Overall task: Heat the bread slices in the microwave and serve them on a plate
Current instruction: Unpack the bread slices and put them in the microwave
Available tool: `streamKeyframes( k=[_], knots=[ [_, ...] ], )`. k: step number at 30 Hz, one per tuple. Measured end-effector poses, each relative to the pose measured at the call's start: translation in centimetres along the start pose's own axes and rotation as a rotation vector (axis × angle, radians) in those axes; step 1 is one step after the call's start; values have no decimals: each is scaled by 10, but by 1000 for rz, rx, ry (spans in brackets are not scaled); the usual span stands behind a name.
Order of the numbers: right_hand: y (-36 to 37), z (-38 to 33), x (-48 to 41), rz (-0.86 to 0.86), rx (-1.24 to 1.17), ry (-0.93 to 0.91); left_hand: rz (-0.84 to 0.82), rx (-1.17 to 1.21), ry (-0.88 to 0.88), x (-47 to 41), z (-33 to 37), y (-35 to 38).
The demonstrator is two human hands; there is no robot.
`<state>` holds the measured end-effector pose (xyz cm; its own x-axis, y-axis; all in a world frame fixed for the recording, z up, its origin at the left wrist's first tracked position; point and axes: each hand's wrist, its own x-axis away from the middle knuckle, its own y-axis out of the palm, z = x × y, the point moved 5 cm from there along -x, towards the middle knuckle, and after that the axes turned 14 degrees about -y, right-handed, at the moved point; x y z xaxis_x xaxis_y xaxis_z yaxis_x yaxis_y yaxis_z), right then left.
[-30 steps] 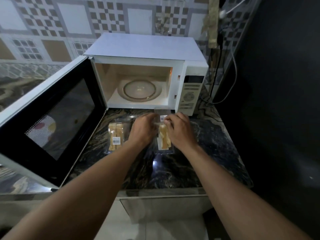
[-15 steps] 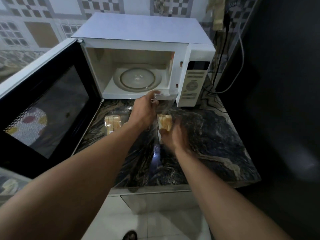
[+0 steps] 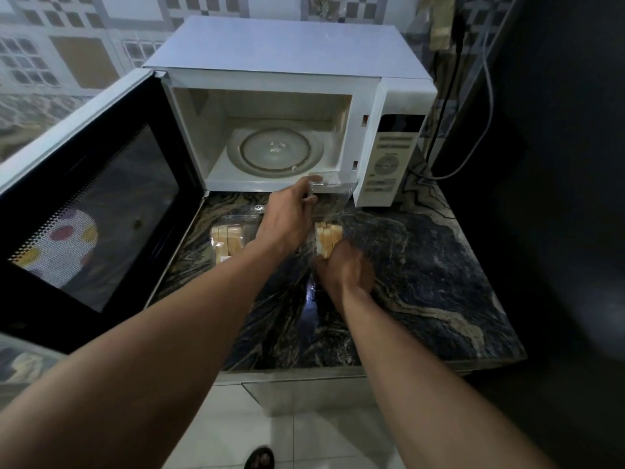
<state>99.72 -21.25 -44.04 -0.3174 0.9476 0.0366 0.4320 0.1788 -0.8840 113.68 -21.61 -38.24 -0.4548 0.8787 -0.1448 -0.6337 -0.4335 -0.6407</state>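
Head view: left hand [image 3: 287, 218] pinches the top of a clear bag [image 3: 329, 194] in front of the open microwave [image 3: 287, 52]; right hand [image 3: 345, 269] grips the bread slices [image 3: 326, 238] inside it, on the worktop [image 3: 422, 265]. A second bread pack [image 3: 228, 238] lies to the left, its label unreadable.

R hand [image 3: 345, 269]: fingertips under bread pack [image 3: 327, 236], can't see 'em.
Wrapper [image 3: 333, 191]: clear film, outline mostly lost.
2nd pack [image 3: 228, 236]: near counter's back-left; right part behind L hand [image 3: 287, 218], label too small.
Door [image 3: 94, 211]: cut off, left edge.
Panel [image 3: 389, 160]: btn text unreadable.
Foot [image 3: 260, 458]: chopped at bottom.
Counter [image 3: 422, 265]: right edge fades into dark.
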Motion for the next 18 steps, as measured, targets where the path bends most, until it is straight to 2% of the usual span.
streamKeyframes(
  k=[11, 18],
  knots=[
    [-9, 4, 10, 84, -133, 36, -4, 3, -33, 5, 0, 3],
    [-35, 15, 20, 166, -109, 44, 20, -57, -78, 15, -2, 3]
  ],
)
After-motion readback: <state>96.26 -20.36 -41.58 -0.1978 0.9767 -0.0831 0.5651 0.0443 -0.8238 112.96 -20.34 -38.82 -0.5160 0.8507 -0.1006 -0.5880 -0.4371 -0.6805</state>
